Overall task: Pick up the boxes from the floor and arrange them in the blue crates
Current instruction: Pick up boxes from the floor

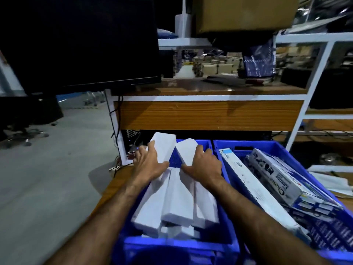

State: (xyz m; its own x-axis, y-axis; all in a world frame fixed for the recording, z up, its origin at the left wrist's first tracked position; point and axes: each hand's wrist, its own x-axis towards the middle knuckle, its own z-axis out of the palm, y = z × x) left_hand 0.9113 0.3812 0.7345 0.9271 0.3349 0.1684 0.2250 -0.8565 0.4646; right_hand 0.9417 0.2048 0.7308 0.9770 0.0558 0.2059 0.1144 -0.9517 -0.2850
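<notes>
Two blue crates stand side by side below me. The left crate (pixel 172 247) holds several long white boxes (pixel 177 203) lying lengthwise. My left hand (pixel 148 165) grips a white box (pixel 164 145) that sticks up at the crate's far left. My right hand (pixel 205 166) grips another white box (pixel 186 150) tilted up beside it. The right crate (pixel 225 155) holds a long white box (pixel 254 190) and several printed blue-and-white boxes (pixel 277 176).
A wooden desk with a white frame (pixel 210 97) rises just behind the crates, with a dark monitor (pixel 80 41) at its left and a cardboard box (pixel 246 12) above. Cables (pixel 116 119) hang by the desk leg. Grey floor (pixel 47 178) spreads to the left.
</notes>
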